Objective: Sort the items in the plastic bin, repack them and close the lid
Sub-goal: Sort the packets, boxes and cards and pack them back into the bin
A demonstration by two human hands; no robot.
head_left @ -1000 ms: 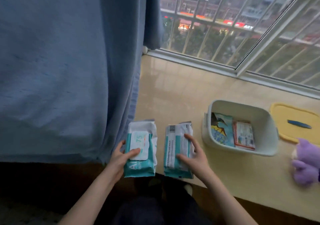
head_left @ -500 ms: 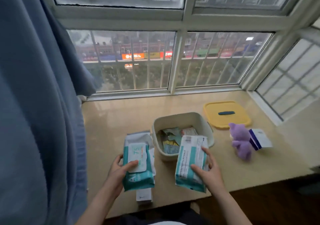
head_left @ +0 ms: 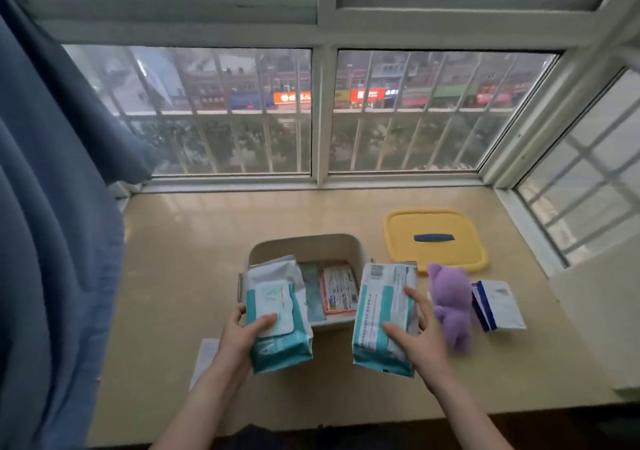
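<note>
Head view: the left hand (head_left: 242, 337) grips the left pack (head_left: 277, 318) at its near end; the thumb lies on the white flap on top and the fingers curl round the left edge; this pack is held over the left side of the bin (head_left: 304, 245), which sits on the sill (head_left: 190, 259) just past both hands; the right hand (head_left: 420, 337) holds the right pack (head_left: 381, 314) with the barcode side up; thumb and first finger lie on its face and the other fingers wrap round its right edge; this pack is in front of the bin's right corner; between the two grips, down in the bin, a green packet (head_left: 311, 293) and a red packet (head_left: 337, 288) lie side by side; just right of the right hand is a purple toy (head_left: 450, 304), and right of that a blue and white pouch (head_left: 498, 305); past the right hand the yellow lid (head_left: 436, 238) lies flat on the sill, off the bin; beside the left wrist lies a white paper (head_left: 204, 356); far left of the left hand hangs a blue curtain (head_left: 52, 241)
</note>
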